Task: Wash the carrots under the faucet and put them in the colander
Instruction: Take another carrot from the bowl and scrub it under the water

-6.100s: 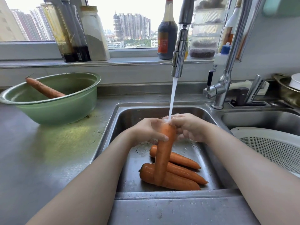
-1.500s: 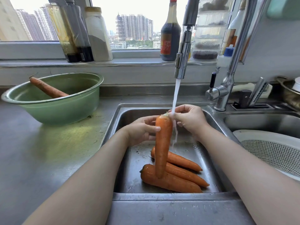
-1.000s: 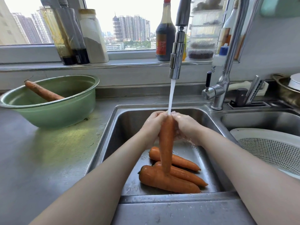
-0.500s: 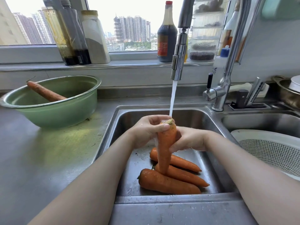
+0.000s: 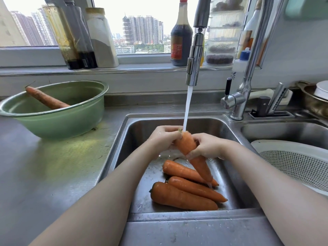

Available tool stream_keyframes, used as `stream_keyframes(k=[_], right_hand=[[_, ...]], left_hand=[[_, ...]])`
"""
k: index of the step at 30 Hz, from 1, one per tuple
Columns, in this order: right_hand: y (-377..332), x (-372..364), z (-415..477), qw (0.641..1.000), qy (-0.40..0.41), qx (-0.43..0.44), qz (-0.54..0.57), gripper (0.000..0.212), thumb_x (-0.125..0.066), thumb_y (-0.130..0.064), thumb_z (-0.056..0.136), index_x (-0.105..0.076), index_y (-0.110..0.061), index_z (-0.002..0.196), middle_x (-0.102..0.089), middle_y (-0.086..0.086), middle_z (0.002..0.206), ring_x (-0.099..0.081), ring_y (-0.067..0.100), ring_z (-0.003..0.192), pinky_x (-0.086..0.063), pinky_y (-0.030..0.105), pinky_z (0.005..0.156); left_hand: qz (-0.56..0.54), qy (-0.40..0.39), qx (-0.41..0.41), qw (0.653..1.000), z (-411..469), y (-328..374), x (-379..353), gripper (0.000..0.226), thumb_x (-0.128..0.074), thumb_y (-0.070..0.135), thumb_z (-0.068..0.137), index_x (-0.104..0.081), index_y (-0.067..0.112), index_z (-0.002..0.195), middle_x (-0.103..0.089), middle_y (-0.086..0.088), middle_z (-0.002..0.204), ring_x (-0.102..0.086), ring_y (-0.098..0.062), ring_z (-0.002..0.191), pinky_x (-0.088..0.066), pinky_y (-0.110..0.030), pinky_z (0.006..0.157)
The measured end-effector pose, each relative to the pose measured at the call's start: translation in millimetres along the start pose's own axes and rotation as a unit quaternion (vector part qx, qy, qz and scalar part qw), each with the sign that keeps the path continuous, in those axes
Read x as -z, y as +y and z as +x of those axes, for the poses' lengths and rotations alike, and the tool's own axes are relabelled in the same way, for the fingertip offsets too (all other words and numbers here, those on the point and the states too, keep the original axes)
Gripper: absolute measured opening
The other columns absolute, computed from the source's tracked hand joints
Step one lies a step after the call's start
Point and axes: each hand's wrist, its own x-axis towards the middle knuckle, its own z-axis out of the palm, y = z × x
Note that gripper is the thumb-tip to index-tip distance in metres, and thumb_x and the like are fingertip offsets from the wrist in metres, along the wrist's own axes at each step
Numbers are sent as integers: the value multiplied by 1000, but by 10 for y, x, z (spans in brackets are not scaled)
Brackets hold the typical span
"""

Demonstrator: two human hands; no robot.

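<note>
Both my hands hold one orange carrot (image 5: 195, 157) over the left sink basin (image 5: 142, 132), its thick top under the running stream from the faucet head (image 5: 194, 55). My left hand (image 5: 164, 137) grips the top end. My right hand (image 5: 206, 147) wraps the middle, and the tip slants down to the right. Three more carrots (image 5: 182, 196) lie on the basin floor below. Another carrot (image 5: 46, 99) leans in the green bowl (image 5: 58, 121) on the left counter. The white colander (image 5: 298, 162) sits in the right basin.
Bottles and a jar (image 5: 101, 38) line the windowsill behind the sink. The faucet base and lever (image 5: 237, 100) stand between the basins, with a knife holder (image 5: 269, 107) beside them. A metal pot (image 5: 314, 98) is at the far right. Steel counter (image 5: 44, 174) spreads left.
The carrot has tilted, its tip swinging right and lifting off the pile. My right hand slid down round its middle; my left hand stays at the top under the water.
</note>
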Motion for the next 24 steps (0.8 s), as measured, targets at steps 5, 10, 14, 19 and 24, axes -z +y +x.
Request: stream_keyframes(k=[5, 10, 14, 19, 24], right_hand=[[34, 97, -46, 999, 4, -16, 27, 34, -87, -16, 79, -73, -28, 107, -79, 1, 100, -78, 21, 92, -63, 41, 81], [30, 87, -24, 999, 0, -24, 24, 31, -86, -21, 82, -73, -31, 108, -79, 0, 103, -76, 21, 99, -62, 41, 82], [11, 39, 11, 999, -9, -30, 24, 28, -86, -21, 84, -71, -32, 105, -80, -2, 98, -77, 21, 96, -63, 44, 85], [5, 45, 23, 999, -12, -27, 31, 27, -84, -24, 85, -71, -34, 106, -79, -2, 101, -76, 22, 99, -62, 42, 83], [-19, 44, 16, 998, -21, -25, 53, 27, -83, -21, 87, -72, -30, 111, -79, 1, 103, -77, 24, 99, -62, 44, 83]], left_hand=[[-83, -4, 39, 996, 32, -6, -160, 31, -62, 3, 94, -78, 22, 113, -77, -15, 114, -73, -29, 102, -58, -46, 99], [-144, -31, 52, 988, 17, 0, -140, 32, -56, -1, 95, -76, 13, 116, -74, -9, 94, -65, -17, 77, -57, -27, 70], [-148, 4, 66, 987, 36, -27, -147, 35, -54, -3, 92, -76, 9, 117, -72, -11, 91, -62, -18, 74, -54, -28, 68], [-165, 27, 89, 982, 71, -35, -141, 35, -59, 2, 92, -76, 12, 121, -74, -11, 94, -64, -20, 80, -55, -30, 69], [-197, 49, 109, 973, 90, 0, -194, 31, -62, 13, 95, -75, 12, 123, -76, -12, 103, -65, -22, 88, -55, -31, 69]])
